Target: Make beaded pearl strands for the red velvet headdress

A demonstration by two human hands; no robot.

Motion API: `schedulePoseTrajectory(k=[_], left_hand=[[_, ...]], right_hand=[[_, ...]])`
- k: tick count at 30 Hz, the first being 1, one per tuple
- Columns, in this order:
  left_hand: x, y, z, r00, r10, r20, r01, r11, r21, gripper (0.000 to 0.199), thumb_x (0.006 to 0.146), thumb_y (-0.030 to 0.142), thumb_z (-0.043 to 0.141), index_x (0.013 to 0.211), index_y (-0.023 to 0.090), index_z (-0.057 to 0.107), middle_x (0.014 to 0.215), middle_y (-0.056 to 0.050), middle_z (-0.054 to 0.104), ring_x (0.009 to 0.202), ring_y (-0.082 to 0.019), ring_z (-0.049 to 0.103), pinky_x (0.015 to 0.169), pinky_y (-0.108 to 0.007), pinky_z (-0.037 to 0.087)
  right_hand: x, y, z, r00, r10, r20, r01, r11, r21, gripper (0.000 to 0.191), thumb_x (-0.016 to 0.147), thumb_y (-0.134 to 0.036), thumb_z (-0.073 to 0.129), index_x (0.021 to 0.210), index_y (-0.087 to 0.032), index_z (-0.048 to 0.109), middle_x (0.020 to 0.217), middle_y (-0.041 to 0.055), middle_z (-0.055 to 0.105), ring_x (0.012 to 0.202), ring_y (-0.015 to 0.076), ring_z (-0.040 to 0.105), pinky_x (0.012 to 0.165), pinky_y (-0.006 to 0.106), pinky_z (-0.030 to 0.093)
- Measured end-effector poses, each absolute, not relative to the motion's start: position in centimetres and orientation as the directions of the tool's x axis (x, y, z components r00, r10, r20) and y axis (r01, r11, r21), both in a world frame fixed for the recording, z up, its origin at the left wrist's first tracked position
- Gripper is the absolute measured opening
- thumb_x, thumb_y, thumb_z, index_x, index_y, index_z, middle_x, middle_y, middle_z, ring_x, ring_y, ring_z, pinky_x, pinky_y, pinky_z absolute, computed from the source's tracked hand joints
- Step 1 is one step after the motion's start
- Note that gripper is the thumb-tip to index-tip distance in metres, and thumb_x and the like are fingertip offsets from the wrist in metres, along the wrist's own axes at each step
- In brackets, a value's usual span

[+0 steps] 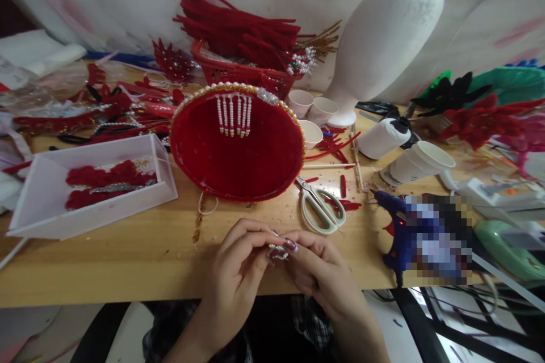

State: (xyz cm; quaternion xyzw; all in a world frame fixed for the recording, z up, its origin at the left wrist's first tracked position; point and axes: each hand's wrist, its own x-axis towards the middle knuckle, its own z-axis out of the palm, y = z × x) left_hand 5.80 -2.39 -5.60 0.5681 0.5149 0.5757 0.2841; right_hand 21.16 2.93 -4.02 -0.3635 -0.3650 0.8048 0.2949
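Observation:
Between the fingertips of both my hands is a small silvery beaded ornament (pixel 279 253), partly hidden by the fingers. My left hand (pixel 242 264) pinches it from one side, and my right hand (pixel 317 266) grips it from the other. Just beyond them stands a red velvet headdress (pixel 238 164), its hollow side facing me, with pearl trim on the rim and short pearl strands hanging inside. Scissors (pixel 320 207) with pale green handles lie past my right hand. A gold beaded cord (pixel 197 227) trails from the headdress's lower edge.
A white box (pixel 34 201) with red pieces sits at left. To the right are a blue glue gun (pixel 389 210), a paper cup (pixel 421 161) and a thread cone (pixel 381 139). Behind stand a white mannequin head (pixel 387 39) and a red basket (pixel 251 78) of red stems.

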Motion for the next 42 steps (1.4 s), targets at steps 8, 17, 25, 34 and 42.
schedulePoseTrajectory(k=[8,17,25,34,42], left_hand=[[6.5,-2.5,-6.0,-0.359,0.900,0.246,0.084,-0.231,0.969,0.014,0.100,0.018,0.055,0.099,0.027,0.066,0.089,0.004,0.066,0.067,-0.008,0.066,0.062,-0.016,0.059],[6.7,-2.8,-6.2,-0.426,0.863,0.270,0.177,-0.213,0.961,0.016,0.103,0.016,0.048,0.101,0.026,0.061,0.089,0.002,0.072,0.080,-0.009,0.071,0.074,-0.016,0.059],[6.8,-2.9,-6.3,-0.424,0.864,0.273,0.203,-0.204,0.958,0.015,0.104,0.016,0.046,0.103,0.026,0.059,0.092,0.001,0.068,0.081,-0.010,0.070,0.071,-0.016,0.058],[6.9,-2.5,-6.2,-0.447,0.828,0.338,0.198,-0.277,0.940,0.011,0.105,0.021,0.045,0.100,0.025,0.054,0.094,0.000,0.058,0.084,-0.011,0.063,0.074,-0.019,0.055],[6.7,-2.7,-6.3,-0.498,0.774,0.391,0.318,-0.257,0.913,0.009,0.102,0.018,0.050,0.100,0.024,0.056,0.098,-0.002,0.057,0.095,-0.017,0.058,0.086,-0.030,0.049]], right_hand=[[21.2,2.5,-4.6,-0.526,0.771,-0.358,-0.195,-0.519,-0.832,0.035,0.084,-0.050,0.078,0.083,-0.016,0.069,0.045,-0.0120,0.038,0.039,0.0025,0.017,0.036,0.016,0.014],[21.2,1.9,-4.4,-0.504,0.807,-0.308,-0.068,-0.392,-0.917,0.030,0.079,-0.044,0.084,0.086,-0.018,0.071,0.052,-0.0116,0.034,0.045,0.0044,0.019,0.042,0.020,0.011],[21.1,1.8,-4.1,-0.485,0.816,-0.315,0.030,-0.344,-0.938,0.036,0.081,-0.052,0.078,0.087,-0.017,0.074,0.052,-0.0100,0.033,0.047,0.0060,0.020,0.044,0.021,0.013],[21.0,1.5,-4.4,-0.447,0.865,-0.230,0.051,-0.232,-0.971,0.036,0.087,-0.053,0.072,0.083,-0.018,0.078,0.054,-0.0060,0.042,0.048,0.0078,0.028,0.045,0.022,0.022],[21.0,1.2,-4.9,-0.406,0.894,-0.189,0.071,-0.176,-0.982,0.033,0.090,-0.051,0.069,0.085,-0.020,0.080,0.059,-0.0023,0.052,0.050,0.0089,0.031,0.044,0.022,0.023]])
